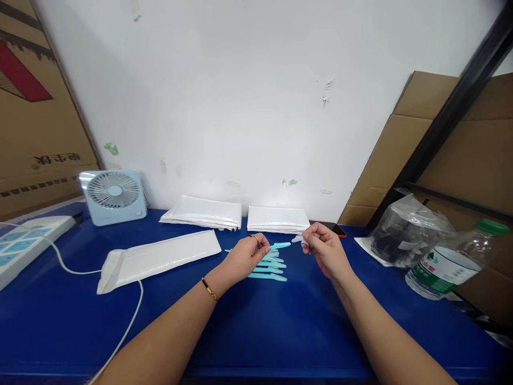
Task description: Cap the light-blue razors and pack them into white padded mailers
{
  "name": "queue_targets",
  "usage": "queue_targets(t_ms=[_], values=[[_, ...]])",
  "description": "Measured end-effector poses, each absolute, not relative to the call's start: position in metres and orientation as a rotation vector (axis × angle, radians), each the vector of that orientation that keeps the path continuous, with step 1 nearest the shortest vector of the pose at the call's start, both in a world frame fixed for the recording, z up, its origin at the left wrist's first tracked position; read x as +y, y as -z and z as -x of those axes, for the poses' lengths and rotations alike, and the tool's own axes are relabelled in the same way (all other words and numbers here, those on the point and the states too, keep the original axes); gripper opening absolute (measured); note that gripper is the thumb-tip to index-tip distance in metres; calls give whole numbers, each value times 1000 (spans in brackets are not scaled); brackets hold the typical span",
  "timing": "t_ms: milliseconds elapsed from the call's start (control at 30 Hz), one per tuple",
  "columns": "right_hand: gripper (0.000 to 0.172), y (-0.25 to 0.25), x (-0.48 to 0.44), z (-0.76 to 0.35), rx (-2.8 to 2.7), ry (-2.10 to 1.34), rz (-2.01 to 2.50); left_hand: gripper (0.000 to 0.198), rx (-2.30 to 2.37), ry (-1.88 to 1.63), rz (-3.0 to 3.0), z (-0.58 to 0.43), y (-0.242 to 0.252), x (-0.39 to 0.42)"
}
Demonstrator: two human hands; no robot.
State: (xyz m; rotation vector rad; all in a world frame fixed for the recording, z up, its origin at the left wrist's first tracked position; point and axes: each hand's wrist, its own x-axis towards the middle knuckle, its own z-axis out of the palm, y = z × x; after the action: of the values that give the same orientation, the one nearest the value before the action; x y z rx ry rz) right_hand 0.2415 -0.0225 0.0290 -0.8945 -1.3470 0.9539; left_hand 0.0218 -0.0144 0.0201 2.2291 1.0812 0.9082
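Observation:
Both my hands work over a blue table [256, 331]. My left hand [243, 255] is closed in a pinch on the end of a slim teal stick [280, 245], held just above a row of several teal sticks [269, 270] lying side by side. My right hand [326, 248] is also pinched, gripping a small pale clear piece [298, 239] that sits just off the tip of that stick. An open white padded envelope [158, 259] lies to the left of my hands.
Two stacks of white envelopes [204, 212] [278, 218] rest against the wall. A small fan [113, 195] and a power strip [24, 240] with a white cable [132, 315] are at the left. At the right are a phone [339, 230], a plastic bag [404, 232] and a water bottle [452, 262]. Cardboard [441, 139] leans at the right.

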Motion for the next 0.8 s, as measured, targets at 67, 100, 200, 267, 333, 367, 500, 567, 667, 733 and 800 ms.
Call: queue_targets(t_ms=[67, 100, 200, 267, 333, 367, 500, 567, 667, 733, 800], values=[[14, -29, -22, -241, -1351, -970, 886, 25, 1099, -912, -2222, -21, -21, -15], [14, -29, -22, -240, -1356, -978, 884, 25, 1105, -915, -2222, -21, -22, -15], [15, -29, -22, -240, -1384, -1010, 886, 25, 1117, -913, -2229, -21, -22, -14], [16, -29, -21, -242, -1385, -1062, 887, 25, 1123, -918, -2228, -20, -22, -13], [18, -29, -21, -244, -1367, -1105, 889, 25, 1131, -925, -2219, -20, -22, -12], [19, -30, -20, -245, -1355, -1108, 889, 25, 1135, -927, -2214, -19, -22, -12], [20, -31, -19, -247, -1376, -1041, 901, 25, 1134, -919, -2213, -19, -21, -12], [20, -31, -19, -247, -1403, -1016, 899, 25, 1134, -919, -2210, -20, -21, -12], [19, -29, -18, -248, -1442, -973, 886, 25, 1138, -914, -2195, -19, -21, -12], [18, -27, -17, -249, -1477, -940, 880, 25, 1135, -914, -2191, -19, -21, -12], [17, -25, -17, -249, -1518, -930, 877, 25, 1131, -918, -2188, -19, -22, -12]])
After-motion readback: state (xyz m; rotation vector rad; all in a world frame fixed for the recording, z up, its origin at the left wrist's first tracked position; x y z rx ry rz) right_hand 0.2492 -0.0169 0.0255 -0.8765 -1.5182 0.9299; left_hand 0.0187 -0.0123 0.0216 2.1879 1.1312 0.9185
